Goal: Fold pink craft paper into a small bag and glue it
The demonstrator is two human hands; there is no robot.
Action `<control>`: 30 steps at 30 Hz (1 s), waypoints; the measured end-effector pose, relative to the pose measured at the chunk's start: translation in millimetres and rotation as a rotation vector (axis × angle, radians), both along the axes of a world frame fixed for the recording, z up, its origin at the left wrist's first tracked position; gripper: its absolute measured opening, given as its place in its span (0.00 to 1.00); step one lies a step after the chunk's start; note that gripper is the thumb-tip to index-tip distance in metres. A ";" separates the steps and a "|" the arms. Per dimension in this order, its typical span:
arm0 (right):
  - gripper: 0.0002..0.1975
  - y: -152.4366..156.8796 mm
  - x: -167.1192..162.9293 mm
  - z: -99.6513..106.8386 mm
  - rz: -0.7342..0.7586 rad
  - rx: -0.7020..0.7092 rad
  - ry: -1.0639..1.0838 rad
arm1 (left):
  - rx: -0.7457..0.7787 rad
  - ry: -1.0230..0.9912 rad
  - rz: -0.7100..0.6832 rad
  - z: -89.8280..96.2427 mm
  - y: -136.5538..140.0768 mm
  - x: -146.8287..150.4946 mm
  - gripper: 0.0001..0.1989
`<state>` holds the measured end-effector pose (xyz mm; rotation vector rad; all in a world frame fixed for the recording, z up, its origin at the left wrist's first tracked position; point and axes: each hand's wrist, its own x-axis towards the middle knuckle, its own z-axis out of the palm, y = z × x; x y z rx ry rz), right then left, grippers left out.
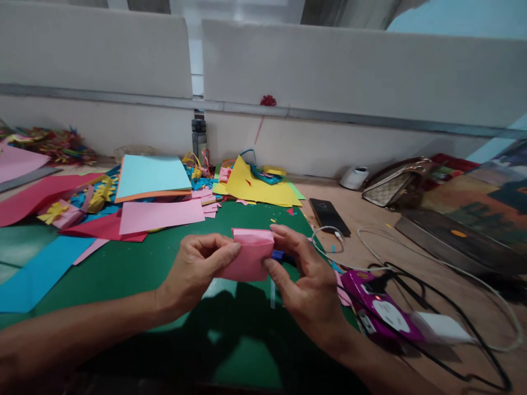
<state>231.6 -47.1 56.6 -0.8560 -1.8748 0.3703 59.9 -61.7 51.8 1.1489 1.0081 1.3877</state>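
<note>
A small folded piece of pink paper (pixel 247 263) is held up above a green cutting mat (pixel 156 263). My left hand (pixel 197 269) pinches its left edge between thumb and fingers. On the other side, my right hand (pixel 310 285) grips the paper's right edge, thumb in front and fingers behind. The paper's top is folded over in a narrow band. Something blue (pixel 280 255), partly hidden behind my right hand, lies on the mat; its kind cannot be made out. The shadow of both hands falls on the mat below.
Coloured paper sheets, light blue (pixel 154 174), pink (pixel 162 218) and yellow (pixel 259 184), lie at the back and left with paper scraps. To the right are a phone (pixel 329 216), a purple power strip (pixel 376 307) with cables, a handbag (pixel 395 184) and a dark case (pixel 453 241).
</note>
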 end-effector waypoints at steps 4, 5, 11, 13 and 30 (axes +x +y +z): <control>0.20 -0.2 2.1 4.2 0.005 0.193 0.005 | 0.057 0.051 -0.007 3.2 -0.6 1.8 0.09; 0.18 -0.4 2.7 5.8 0.014 0.223 -0.003 | 0.076 0.068 -0.009 3.9 -0.9 1.9 0.09; 0.12 1.0 5.1 10.8 0.036 0.238 -0.003 | 0.142 0.143 0.015 8.0 -2.4 3.3 0.08; 0.12 2.0 5.5 10.5 0.034 0.252 -0.004 | 0.149 0.154 0.039 8.7 -2.4 3.5 0.07; 0.11 -0.1 3.7 10.4 0.025 0.227 0.009 | 0.189 0.159 0.053 13.7 -3.2 3.3 0.07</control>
